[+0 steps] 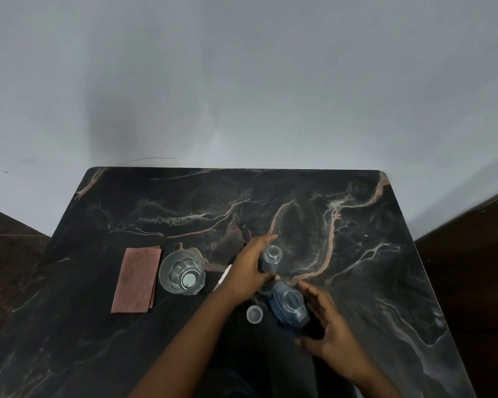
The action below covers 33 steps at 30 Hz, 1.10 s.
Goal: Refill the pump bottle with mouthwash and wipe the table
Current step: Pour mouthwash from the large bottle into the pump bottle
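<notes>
While both hands work near the middle of the dark marbled desk (pixel 357 225), a folded pinkish-red cloth (pixel 137 280) lies flat well to the left of the left hand (pixel 252 271). Between that cloth and the left hand stands a clear glass tumbler (pixel 181 272), upright, its rim just beside the cloth's right edge. A thin white stick-like piece (pixel 223 278), possibly the pump's tube, pokes out from under the left wrist side of the hand; what it is cannot be told for sure.

The left hand is wrapped around a small clear bottle (pixel 270 258), fingers curled on its far side and thumb on the near side, clamped on its body. This bottle stands upright with an open neck and no pump on it.

Just below the left hand, near the wrist, a small clear cap (pixel 254 314) rests on the desk with its hollow side up, apart from both bottles.

Right of the cap and just below the small bottle stands the blue mouthwash bottle (pixel 289 307), open at the top and seemingly leaning slightly. The right hand (pixel 332 334) cups around its right side with fingers spread and thumb reaching below it; the fingers are apart, and whether they actually press on the bottle cannot be told.
</notes>
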{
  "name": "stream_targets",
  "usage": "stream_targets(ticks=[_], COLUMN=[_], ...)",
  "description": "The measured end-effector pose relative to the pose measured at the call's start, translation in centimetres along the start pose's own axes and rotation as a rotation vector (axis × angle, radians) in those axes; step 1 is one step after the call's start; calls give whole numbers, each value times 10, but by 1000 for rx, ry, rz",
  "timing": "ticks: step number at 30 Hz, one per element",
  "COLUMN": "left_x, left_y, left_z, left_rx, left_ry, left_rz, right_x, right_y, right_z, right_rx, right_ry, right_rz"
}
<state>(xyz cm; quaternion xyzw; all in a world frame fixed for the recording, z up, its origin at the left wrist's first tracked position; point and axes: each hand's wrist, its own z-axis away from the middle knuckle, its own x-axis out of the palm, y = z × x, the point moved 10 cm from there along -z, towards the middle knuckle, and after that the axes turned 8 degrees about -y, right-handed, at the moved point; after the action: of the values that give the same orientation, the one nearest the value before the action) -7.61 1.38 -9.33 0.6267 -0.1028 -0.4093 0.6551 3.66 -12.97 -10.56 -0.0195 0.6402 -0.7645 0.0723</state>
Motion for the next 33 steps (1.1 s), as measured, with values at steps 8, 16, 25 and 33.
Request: stream_targets(ticks=[8,16,25,33], left_x=[4,3,-23,-74], left_y=[-12,-10,15,103], left_z=[-3,-3,24,48], left_rx=[-55,-66,9,192], left_ry=[24,29,183,324], left_rz=[83,91,198,215], right_x=[13,14,-9,-50], right_y=[-10,1,-16,-136], right_z=[3,5,13,2], right_rx=[-103,-54,-34,-180], right_ry=[386,455,558,577], right_rz=[113,106,9,211])
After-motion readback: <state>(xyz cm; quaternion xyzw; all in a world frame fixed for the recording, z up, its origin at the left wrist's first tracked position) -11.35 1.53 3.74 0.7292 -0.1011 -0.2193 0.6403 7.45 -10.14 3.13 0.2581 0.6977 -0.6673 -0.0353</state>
